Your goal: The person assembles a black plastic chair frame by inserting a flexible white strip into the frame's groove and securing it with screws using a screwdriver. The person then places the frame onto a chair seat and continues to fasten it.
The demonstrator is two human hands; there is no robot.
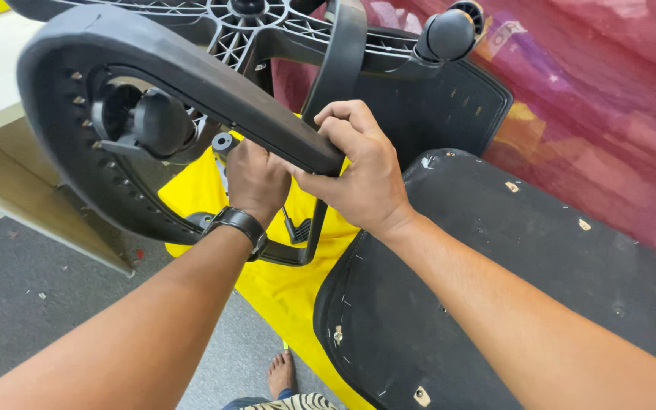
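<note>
An upturned black office chair fills the view. Its curved black armrest arcs across the upper left, with a row of small holes on its inner side. My right hand is shut on the armrest's end, fingers wrapped over the top. My left hand, with a black wristwatch, reaches under the armrest and grips something hidden behind it. The underside of the seat, covered in black stapled fabric, lies at the right. The star base with casters is at the top.
A yellow sheet lies under the chair on grey carpet. A pale wooden desk stands at the left. Red and pink cloth covers the upper right. My bare foot shows at the bottom.
</note>
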